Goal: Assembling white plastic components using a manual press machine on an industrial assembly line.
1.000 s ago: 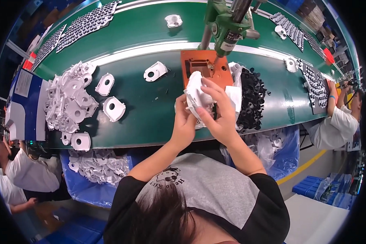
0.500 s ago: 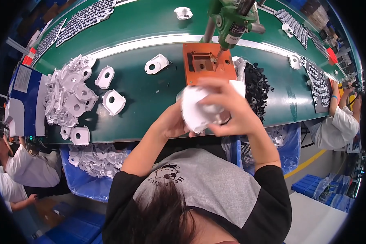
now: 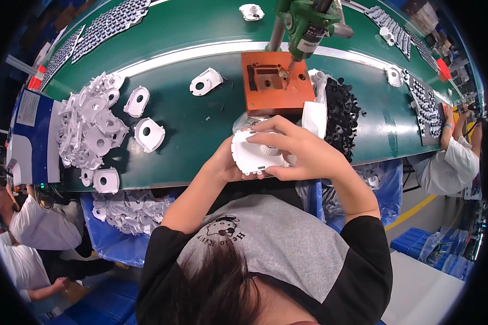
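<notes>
Both hands hold one white round plastic part [image 3: 250, 156] just in front of my chest, over the near edge of the green conveyor belt [image 3: 200, 124]. My left hand [image 3: 226, 164] grips its left rim from below. My right hand [image 3: 295, 149] covers its right side, fingers curled over the top. Just beyond the hands sits an orange fixture block [image 3: 275, 82] under a green press tool [image 3: 305, 27]. A heap of small black parts [image 3: 341, 114] in a clear bag lies right of my right hand.
A pile of white plastic housings [image 3: 89, 127] lies at the belt's left, with single ones [image 3: 206, 81] nearer the middle. Blue bags with more white parts [image 3: 127, 208] hang below the belt edge. Other people work at the left [image 3: 32, 227] and right [image 3: 453, 157].
The hands have drawn the white part back from beside the orange block toward my chest, and it has been turned so its flat round face shows.
</notes>
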Demonstrator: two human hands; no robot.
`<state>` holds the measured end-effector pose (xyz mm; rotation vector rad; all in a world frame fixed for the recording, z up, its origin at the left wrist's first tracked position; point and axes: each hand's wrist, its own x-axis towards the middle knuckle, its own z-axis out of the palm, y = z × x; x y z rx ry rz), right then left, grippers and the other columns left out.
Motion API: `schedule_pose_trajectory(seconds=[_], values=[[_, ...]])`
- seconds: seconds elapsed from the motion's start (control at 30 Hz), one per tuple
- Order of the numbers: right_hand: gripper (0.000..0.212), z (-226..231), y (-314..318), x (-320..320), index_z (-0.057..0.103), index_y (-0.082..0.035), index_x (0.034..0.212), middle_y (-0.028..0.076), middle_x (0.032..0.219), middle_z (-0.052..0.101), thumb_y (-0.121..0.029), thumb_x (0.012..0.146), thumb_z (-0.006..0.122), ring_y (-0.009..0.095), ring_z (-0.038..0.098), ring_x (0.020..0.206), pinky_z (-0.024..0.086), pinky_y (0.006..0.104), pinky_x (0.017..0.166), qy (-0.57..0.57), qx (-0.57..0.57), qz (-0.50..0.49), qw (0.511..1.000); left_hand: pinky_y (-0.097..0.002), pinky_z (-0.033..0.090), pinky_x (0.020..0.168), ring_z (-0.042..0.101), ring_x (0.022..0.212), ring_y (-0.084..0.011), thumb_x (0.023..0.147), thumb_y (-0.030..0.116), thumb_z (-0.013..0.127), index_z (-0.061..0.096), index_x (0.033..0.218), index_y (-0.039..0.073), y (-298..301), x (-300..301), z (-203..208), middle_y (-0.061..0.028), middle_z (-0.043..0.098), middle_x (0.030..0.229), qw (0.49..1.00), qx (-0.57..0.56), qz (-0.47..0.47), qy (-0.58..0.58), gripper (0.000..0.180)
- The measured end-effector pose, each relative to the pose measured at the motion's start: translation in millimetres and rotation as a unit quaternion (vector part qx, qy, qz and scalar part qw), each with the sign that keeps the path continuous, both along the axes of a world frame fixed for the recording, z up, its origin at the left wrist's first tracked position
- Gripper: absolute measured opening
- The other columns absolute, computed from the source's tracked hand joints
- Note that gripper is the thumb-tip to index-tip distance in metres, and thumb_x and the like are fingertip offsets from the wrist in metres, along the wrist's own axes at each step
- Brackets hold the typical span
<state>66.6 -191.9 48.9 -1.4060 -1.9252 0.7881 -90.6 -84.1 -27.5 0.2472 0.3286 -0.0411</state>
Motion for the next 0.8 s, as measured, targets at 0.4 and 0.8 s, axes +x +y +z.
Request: schedule_pose_trajectory(seconds=[0.4, 0.8], values=[[0.056, -28.4, -13.1, 16.7, 0.055, -0.007, 0.120, 0.007, 0.109, 0.056, -0.010, 0.067, 0.073, 0.017, 0.056, 0.090, 0.048, 0.0260, 0.072, 0.096, 0.010, -0.153, 0.983, -0.0473, 0.038, 0.098, 0.047, 0.119, -0.0348, 0.086, 0.027, 0.058, 0.035, 0.133, 0.008, -10.9, -9.1, 28.9, -0.0201, 0.043, 0.131, 0.695, 0.687, 0.211, 0.007, 0.055], [0.027, -71.4, -59.3, 151.8, 0.062, -0.002, 0.102, 0.018, 0.094, 0.062, -0.020, 0.082, 0.062, 0.031, 0.061, 0.083, 0.048, 0.0381, 0.074, -0.066, 0.145, -0.586, 0.795, -0.0385, 0.046, 0.065, 0.058, 0.073, -0.0301, 0.073, 0.011, 0.066, 0.055, 0.086, 0.006, 52.7, 45.0, 44.3, -0.0092, 0.060, 0.086, 0.209, 0.968, 0.137, -0.029, 0.018]])
